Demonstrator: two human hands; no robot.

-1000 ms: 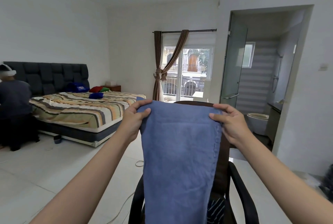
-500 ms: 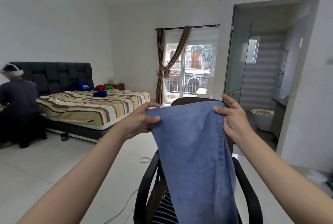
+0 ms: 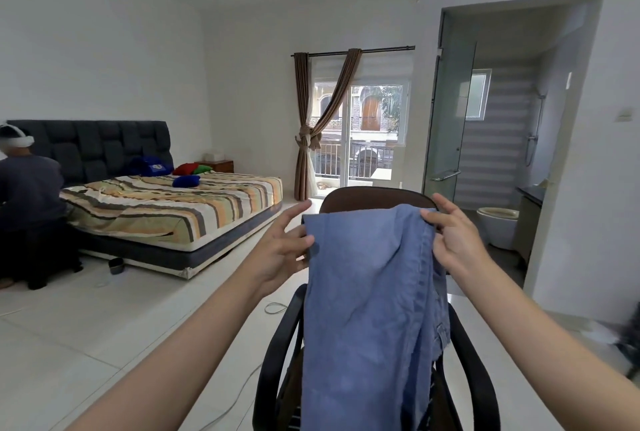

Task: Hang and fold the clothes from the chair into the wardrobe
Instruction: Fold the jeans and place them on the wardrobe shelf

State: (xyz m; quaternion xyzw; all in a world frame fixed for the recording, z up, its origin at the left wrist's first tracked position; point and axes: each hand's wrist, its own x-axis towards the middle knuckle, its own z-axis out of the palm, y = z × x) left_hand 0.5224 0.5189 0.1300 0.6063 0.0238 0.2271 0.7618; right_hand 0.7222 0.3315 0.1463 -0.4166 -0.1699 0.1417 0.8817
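Blue denim trousers (image 3: 367,309) hang in front of the chair (image 3: 375,198), the left hand (image 3: 282,250) and right hand (image 3: 457,243) each pinching a top corner. Folding is under way; next, I judge, bring the corners together.

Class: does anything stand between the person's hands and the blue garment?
No. The left hand and right hand both hold the top edge of the blue garment directly, above the chair. Nothing lies between.
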